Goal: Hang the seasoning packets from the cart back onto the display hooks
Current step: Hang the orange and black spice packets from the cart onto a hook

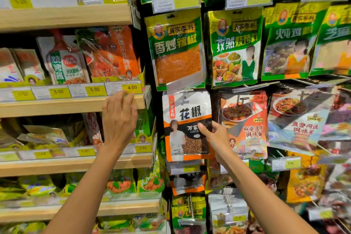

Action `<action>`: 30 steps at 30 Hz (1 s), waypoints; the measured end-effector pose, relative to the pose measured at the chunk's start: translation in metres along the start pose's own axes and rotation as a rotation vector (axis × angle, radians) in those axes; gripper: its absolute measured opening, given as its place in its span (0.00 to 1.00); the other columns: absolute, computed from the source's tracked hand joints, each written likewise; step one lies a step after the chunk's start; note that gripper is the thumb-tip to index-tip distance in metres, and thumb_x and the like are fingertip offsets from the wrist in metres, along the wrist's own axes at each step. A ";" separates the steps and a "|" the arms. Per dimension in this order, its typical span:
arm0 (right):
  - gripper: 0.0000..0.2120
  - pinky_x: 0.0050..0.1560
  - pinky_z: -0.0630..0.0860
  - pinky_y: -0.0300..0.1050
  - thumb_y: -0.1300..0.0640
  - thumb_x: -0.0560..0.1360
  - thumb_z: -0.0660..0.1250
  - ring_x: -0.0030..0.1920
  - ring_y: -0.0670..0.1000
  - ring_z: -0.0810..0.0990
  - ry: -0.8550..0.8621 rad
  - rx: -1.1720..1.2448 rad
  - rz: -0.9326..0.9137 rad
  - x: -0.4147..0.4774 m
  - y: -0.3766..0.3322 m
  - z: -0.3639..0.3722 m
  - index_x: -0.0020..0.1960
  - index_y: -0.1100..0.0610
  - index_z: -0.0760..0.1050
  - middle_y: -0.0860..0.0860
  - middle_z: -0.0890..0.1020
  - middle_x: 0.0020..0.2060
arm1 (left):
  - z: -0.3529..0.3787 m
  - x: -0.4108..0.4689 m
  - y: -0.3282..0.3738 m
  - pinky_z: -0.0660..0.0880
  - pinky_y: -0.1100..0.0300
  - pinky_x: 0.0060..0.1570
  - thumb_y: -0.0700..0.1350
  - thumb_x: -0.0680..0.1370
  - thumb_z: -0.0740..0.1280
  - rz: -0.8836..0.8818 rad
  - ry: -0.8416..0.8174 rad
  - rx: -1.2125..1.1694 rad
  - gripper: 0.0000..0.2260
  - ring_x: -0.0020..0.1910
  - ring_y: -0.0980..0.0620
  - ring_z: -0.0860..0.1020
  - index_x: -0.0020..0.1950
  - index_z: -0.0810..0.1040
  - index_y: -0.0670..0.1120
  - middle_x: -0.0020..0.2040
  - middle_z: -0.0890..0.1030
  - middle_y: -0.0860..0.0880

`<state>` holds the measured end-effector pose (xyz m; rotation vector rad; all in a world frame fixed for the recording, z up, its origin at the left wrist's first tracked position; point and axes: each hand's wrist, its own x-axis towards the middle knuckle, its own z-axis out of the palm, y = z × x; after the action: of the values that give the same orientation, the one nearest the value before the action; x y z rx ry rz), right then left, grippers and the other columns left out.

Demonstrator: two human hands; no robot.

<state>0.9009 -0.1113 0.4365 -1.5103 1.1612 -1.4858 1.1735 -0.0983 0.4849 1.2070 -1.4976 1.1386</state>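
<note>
The right hand (215, 138) pinches the packet (187, 125) at its right edge, thumb on the front, fingers behind. The packet hangs upright above the fingers, its top at a hook (187, 91). The left hand (118, 119) is empty, fingers loosely spread near the shelf (72, 107) edge.

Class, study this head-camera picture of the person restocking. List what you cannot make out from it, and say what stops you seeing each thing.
- The cart: outside the head view altogether.
- The display hook for the white-and-orange packet held by the right hand: covered by the packet's top and a clear tag flap.
- Left hand palm side: turned away, contact with the shelf edge unclear.
- Far-right packets: blurred.
</note>
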 end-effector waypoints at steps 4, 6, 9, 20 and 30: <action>0.10 0.33 0.67 0.28 0.59 0.76 0.68 0.35 0.44 0.74 0.014 0.008 -0.003 0.004 -0.001 0.000 0.43 0.66 0.77 0.52 0.77 0.33 | -0.001 0.000 0.000 0.67 0.46 0.59 0.44 0.82 0.57 -0.002 -0.008 0.007 0.13 0.59 0.42 0.69 0.62 0.73 0.39 0.59 0.76 0.38; 0.09 0.32 0.68 0.27 0.59 0.76 0.68 0.35 0.44 0.74 0.017 0.009 0.018 0.005 -0.002 0.000 0.42 0.65 0.77 0.51 0.77 0.33 | -0.001 -0.001 0.000 0.67 0.46 0.60 0.44 0.82 0.57 0.001 -0.009 0.008 0.13 0.59 0.42 0.69 0.62 0.73 0.39 0.59 0.75 0.38; 0.09 0.31 0.67 0.25 0.59 0.76 0.68 0.34 0.41 0.74 0.022 0.000 0.043 0.005 0.001 0.000 0.37 0.59 0.75 0.47 0.77 0.31 | -0.001 0.000 0.000 0.67 0.46 0.60 0.44 0.82 0.57 0.001 -0.010 0.014 0.13 0.60 0.43 0.69 0.62 0.73 0.39 0.59 0.76 0.39; 0.11 0.45 0.72 0.48 0.54 0.76 0.68 0.45 0.56 0.80 0.118 -0.035 0.149 0.025 0.006 0.020 0.46 0.63 0.79 0.58 0.83 0.42 | -0.007 0.002 0.004 0.68 0.48 0.57 0.43 0.81 0.59 -0.014 -0.022 -0.002 0.12 0.58 0.44 0.70 0.60 0.74 0.39 0.57 0.76 0.39; 0.19 0.62 0.72 0.47 0.54 0.78 0.65 0.61 0.51 0.73 0.161 -0.189 -0.003 -0.027 0.007 -0.002 0.66 0.59 0.68 0.52 0.75 0.59 | -0.025 0.004 0.016 0.68 0.47 0.62 0.41 0.81 0.59 -0.068 -0.102 0.012 0.13 0.60 0.41 0.73 0.63 0.74 0.37 0.60 0.76 0.38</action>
<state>0.9000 -0.0886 0.4212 -1.5377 1.4294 -1.5594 1.1593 -0.0728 0.4913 1.3313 -1.5155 1.0565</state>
